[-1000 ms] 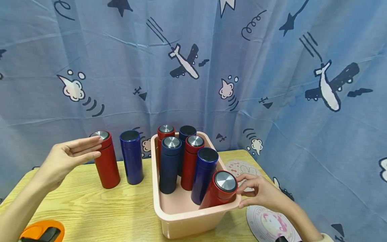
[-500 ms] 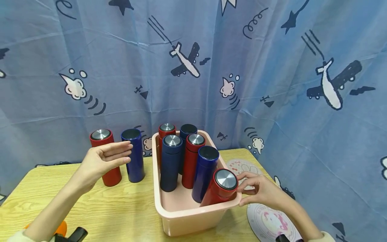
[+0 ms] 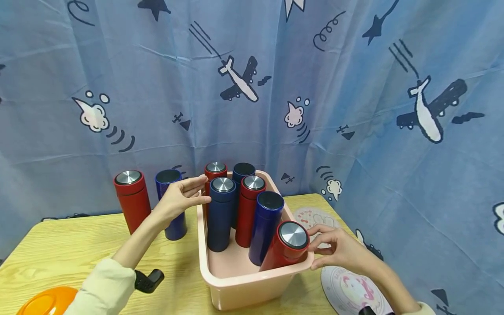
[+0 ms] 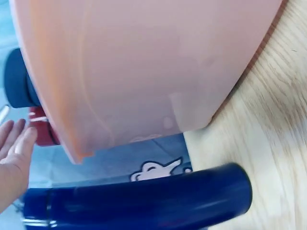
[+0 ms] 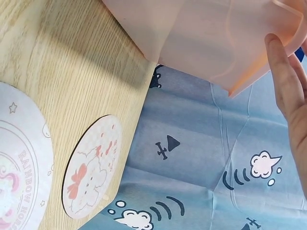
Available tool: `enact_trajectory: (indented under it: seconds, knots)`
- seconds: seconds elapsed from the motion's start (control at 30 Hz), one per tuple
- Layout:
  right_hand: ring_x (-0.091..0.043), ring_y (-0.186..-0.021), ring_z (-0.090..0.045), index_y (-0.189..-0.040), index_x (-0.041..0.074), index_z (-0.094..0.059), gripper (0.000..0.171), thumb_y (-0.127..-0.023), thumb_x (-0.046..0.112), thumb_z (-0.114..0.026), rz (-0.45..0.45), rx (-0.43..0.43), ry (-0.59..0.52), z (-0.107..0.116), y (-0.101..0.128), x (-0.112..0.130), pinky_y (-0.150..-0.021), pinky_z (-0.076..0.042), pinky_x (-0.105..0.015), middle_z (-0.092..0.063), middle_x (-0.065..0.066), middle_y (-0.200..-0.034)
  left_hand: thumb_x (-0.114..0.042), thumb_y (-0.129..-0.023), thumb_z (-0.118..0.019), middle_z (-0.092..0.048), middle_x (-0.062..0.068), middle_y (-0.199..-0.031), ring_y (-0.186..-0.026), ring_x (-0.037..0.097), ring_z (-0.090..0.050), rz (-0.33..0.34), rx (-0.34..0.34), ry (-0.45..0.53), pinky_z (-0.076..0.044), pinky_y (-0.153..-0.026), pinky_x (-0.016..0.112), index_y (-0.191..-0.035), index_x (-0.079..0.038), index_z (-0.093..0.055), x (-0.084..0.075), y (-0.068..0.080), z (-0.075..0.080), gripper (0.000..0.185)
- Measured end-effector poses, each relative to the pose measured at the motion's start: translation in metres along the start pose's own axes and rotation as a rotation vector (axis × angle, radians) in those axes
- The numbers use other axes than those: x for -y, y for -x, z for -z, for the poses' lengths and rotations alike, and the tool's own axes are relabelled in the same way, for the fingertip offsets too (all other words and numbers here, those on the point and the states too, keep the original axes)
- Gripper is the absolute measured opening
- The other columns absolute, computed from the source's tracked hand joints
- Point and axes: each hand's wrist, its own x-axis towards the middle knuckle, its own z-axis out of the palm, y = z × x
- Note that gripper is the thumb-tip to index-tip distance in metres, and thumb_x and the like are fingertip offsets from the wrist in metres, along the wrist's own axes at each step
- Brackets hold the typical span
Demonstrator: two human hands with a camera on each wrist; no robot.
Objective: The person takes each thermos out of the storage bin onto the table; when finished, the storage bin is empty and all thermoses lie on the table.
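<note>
A pink bin (image 3: 244, 280) on the wooden table holds several upright red and dark blue bottles. My left hand (image 3: 198, 190) reaches over the bin's left wall with straight fingers, its tips at the cap of a navy bottle (image 3: 220, 218); whether they touch it I cannot tell. The left wrist view shows those fingers (image 4: 12, 143) beside the bin (image 4: 144, 72). My right hand (image 3: 315, 247) rests at the bin's front right corner, fingertips against a tilted red bottle (image 3: 289, 243) and the rim. In the right wrist view a straight finger (image 5: 288, 81) lies along the bin (image 5: 206, 38).
A red bottle (image 3: 131, 201) and a blue bottle (image 3: 167, 177) stand on the table left of the bin, the blue one partly behind my left hand. Two round coasters (image 3: 346, 288) (image 3: 315, 216) lie to the right. An orange disc (image 3: 43, 302) sits front left. A blue curtain hangs behind.
My left hand moved right from the red bottle on the table, past the blue one, to the navy bottle in the bin. The right hand stayed put.
</note>
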Motion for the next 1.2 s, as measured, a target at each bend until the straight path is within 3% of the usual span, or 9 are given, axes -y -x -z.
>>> enact_trajectory:
  seconds: [0.17, 0.37, 0.73, 0.93, 1.1, 1.2]
  knots:
    - [-0.004, -0.113, -0.054, -0.099, -0.003, -0.071, 0.022, -0.078, 0.001, -0.076, -0.01, 0.005, -0.01, -0.001, -0.001, -0.001, -0.087, -0.052, -0.035, -0.055, -0.001, -0.116, -0.004, -0.086, -0.071, -0.041, 0.015, -0.147, -0.136, 0.025, -0.037, 0.014, 0.034, 0.066, -0.04, -0.102, 0.025, -0.143, 0.0, -0.041, 0.01, -0.016, 0.002, 0.065]
    - [-0.004, -0.112, -0.054, -0.098, -0.002, -0.071, 0.021, -0.078, 0.001, -0.076, -0.022, 0.0, -0.015, -0.001, 0.0, 0.0, -0.087, -0.053, -0.034, -0.055, 0.0, -0.115, -0.002, -0.085, -0.07, -0.042, 0.014, -0.146, -0.136, 0.027, -0.037, 0.003, 0.087, 0.079, -0.041, -0.1, 0.024, -0.141, 0.001, -0.044, 0.012, -0.027, 0.006, 0.062]
    - [-0.004, -0.112, -0.055, -0.098, -0.004, -0.071, 0.021, -0.078, 0.0, -0.076, -0.019, 0.006, -0.031, -0.001, 0.001, 0.0, -0.087, -0.052, -0.034, -0.055, 0.0, -0.116, -0.01, -0.086, -0.072, -0.04, 0.016, -0.147, -0.136, 0.033, -0.037, 0.022, 0.232, -0.009, -0.037, -0.106, 0.042, -0.144, -0.005, -0.043, 0.015, -0.038, 0.006, 0.065]
    - [-0.003, -0.113, -0.054, -0.098, -0.004, -0.071, 0.021, -0.078, 0.0, -0.075, -0.02, 0.008, -0.035, 0.0, 0.001, -0.001, -0.088, -0.052, -0.034, -0.055, 0.001, -0.116, -0.011, -0.083, -0.075, -0.045, 0.014, -0.144, -0.13, 0.029, -0.046, 0.031, 0.253, -0.026, -0.045, -0.101, 0.036, -0.144, -0.008, -0.044, 0.015, -0.046, 0.0, 0.069]
    - [-0.004, -0.114, -0.052, -0.099, -0.003, -0.071, 0.021, -0.079, -0.001, -0.075, -0.023, 0.01, -0.042, 0.0, 0.0, 0.0, -0.089, -0.052, -0.034, -0.055, 0.001, -0.117, -0.009, -0.082, -0.076, -0.041, 0.011, -0.148, -0.129, 0.026, -0.047, -0.01, 0.295, -0.06, -0.048, -0.096, 0.031, -0.145, -0.008, -0.043, 0.014, -0.052, -0.003, 0.071]
    - [-0.005, -0.115, -0.052, -0.099, -0.003, -0.071, 0.021, -0.079, -0.001, -0.075, -0.021, 0.007, -0.039, 0.001, 0.0, 0.0, -0.088, -0.052, -0.034, -0.055, 0.001, -0.118, -0.008, -0.082, -0.076, -0.04, 0.01, -0.149, -0.131, 0.026, -0.044, -0.033, 0.311, -0.1, -0.045, -0.1, 0.034, -0.145, -0.007, -0.043, 0.014, -0.055, -0.004, 0.071]
